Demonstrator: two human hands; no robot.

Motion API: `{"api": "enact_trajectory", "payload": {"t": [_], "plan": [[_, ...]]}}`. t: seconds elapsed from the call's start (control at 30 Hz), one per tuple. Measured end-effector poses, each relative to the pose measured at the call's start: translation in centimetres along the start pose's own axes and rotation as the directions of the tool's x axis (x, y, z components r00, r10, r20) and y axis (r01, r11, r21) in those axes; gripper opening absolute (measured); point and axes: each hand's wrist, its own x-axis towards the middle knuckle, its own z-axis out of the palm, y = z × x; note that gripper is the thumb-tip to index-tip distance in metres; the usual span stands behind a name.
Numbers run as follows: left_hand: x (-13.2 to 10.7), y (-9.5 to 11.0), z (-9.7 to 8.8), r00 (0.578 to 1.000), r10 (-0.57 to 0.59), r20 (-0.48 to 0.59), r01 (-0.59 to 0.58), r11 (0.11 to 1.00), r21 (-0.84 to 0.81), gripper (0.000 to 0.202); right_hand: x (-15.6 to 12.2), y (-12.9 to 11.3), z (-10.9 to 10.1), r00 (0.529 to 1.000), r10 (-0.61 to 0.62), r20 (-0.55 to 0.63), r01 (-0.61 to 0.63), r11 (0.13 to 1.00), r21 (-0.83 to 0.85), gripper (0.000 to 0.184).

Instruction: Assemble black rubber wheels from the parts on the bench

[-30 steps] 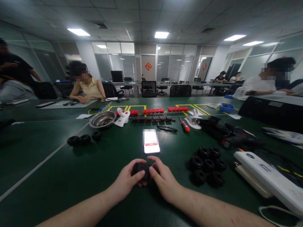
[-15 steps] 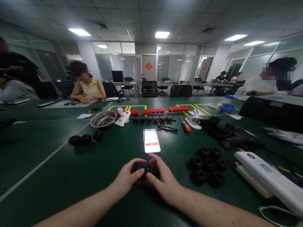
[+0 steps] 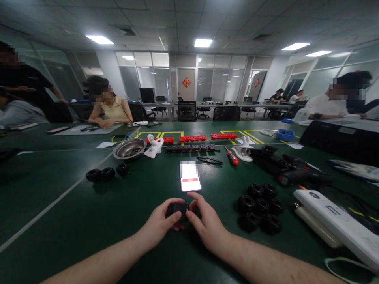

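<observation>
My left hand [image 3: 162, 220] wraps round a small black wheel-like part [image 3: 178, 207], its thumb laid along the near side. My right hand [image 3: 206, 221] is at the part's right end, thumb touching it and index finger raised and curved above. The far side of the part is hidden by the fingers. Just beyond the hands lies a phone [image 3: 190, 185] with a lit screen. To the right sits a cluster of several black wheels [image 3: 262, 206], and more black wheels [image 3: 107, 173] stand in a row at the left.
Farther back are a metal bowl [image 3: 129, 149] of small parts, red trays [image 3: 192, 138], a black strip of parts [image 3: 191, 148], glasses [image 3: 210, 161] and a screwdriver [image 3: 232, 157]. On the right lie a black power tool [image 3: 291, 169] and a white device [image 3: 334, 217]. People sit across the table.
The black part has turned a little in my fingers and its right end looks different. Both hands stay nearly in place, with the right thumb shifted slightly.
</observation>
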Motion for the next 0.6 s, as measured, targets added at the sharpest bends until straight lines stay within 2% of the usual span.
{"api": "enact_trajectory", "payload": {"t": [0.17, 0.33, 0.47, 0.6], "plan": [[-0.15, 0.35, 0.16, 0.999, -0.024, -0.034, 0.025, 0.999, 0.020, 0.043, -0.44, 0.00, -0.02, 0.998, -0.065, -0.012, 0.065, 0.997, -0.035, 0.049], [-0.45, 0.45, 0.46, 0.997, -0.011, -0.071, 0.013, 1.000, 0.021, 0.041, -0.24, 0.52, 0.12, 0.999, 0.007, 0.053, -0.010, 0.998, 0.060, 0.035], [-0.42, 0.29, 0.50, 0.997, 0.015, -0.071, -0.014, 1.000, 0.010, 0.041, 0.13, 0.71, 0.25, 0.993, 0.036, 0.111, -0.056, 0.981, 0.183, 0.031], [-0.26, 0.12, 0.26, 1.000, 0.016, -0.026, -0.016, 1.000, 0.022, 0.042, 0.12, 0.30, 0.20, 0.995, 0.045, 0.084, -0.057, 0.988, 0.143, 0.031]]}}
